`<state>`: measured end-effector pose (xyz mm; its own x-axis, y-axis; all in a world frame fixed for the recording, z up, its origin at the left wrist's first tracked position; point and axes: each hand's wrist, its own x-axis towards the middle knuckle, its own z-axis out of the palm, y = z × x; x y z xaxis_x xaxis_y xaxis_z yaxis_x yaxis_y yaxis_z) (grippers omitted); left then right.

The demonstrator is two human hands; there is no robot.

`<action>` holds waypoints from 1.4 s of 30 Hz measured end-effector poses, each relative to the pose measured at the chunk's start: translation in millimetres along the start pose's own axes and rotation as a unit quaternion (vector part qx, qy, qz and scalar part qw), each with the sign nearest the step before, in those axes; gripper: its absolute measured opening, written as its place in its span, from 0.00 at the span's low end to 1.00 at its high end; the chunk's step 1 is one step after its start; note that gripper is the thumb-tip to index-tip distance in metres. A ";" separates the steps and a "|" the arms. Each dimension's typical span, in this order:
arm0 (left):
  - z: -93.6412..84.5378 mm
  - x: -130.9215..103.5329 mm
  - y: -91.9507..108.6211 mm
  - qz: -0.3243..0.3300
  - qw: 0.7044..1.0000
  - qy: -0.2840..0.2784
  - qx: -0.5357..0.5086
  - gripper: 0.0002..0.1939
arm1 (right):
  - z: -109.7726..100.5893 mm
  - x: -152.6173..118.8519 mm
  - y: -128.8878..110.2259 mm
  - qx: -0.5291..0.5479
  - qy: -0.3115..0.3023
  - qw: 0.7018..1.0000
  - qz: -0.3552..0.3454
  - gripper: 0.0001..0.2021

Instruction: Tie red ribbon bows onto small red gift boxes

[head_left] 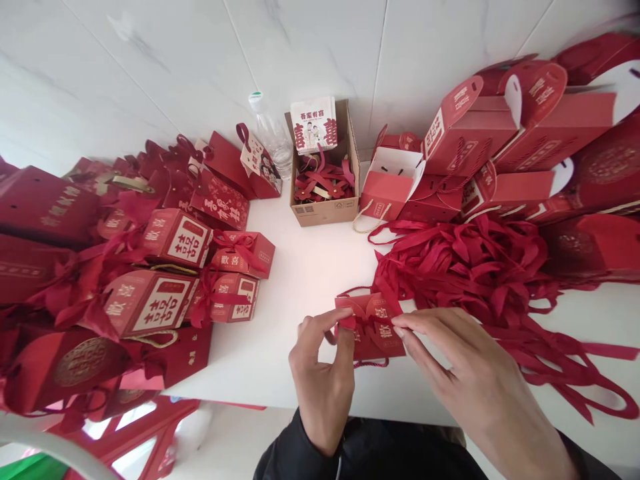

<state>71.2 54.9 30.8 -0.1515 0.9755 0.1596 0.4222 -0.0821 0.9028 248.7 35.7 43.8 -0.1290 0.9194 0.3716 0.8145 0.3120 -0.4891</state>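
A small red gift box (373, 333) with Chinese characters lies on the white table (280, 367) in front of me, its cord handles out at the top and bottom edges. Red ribbon (393, 297) passes over the box. My left hand (324, 373) is at the box's left side, thumb and forefinger pinched on a loop of the ribbon. On the right side, my right hand (460, 367) has its thumb and forefinger closed on the ribbon. A large pile of loose red ribbons (465, 267) lies just right of the box.
Finished-looking red boxes (165, 303) crowd the left side. At the back stand a cardboard box (325, 213) holding ribbon pieces and a printed card, and a clear plastic bottle (273, 137). More red boxes (460, 133) are stacked at the back right, near the wall (320, 47).
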 end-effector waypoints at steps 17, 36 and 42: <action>-0.5 5.5 5.5 -0.175 0.946 -0.109 -0.250 0.07 | -9.3 -6.6 -13.4 -0.112 -0.041 0.992 0.043 0.16; 2.4 8.6 2.5 -0.201 0.936 -0.116 -0.266 0.15 | -2.8 -0.7 -0.5 -0.004 -0.015 0.993 0.118 0.09; 2.6 13.1 5.1 -0.210 0.933 -0.127 -0.263 0.15 | 1.1 10.3 5.8 0.038 -0.026 0.990 0.131 0.09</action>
<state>73.7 67.8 36.4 0.0404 0.9555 -0.2922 -0.1347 0.2950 0.9459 251.5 47.3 43.9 0.0514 0.9817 0.1834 0.7795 0.0754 -0.6218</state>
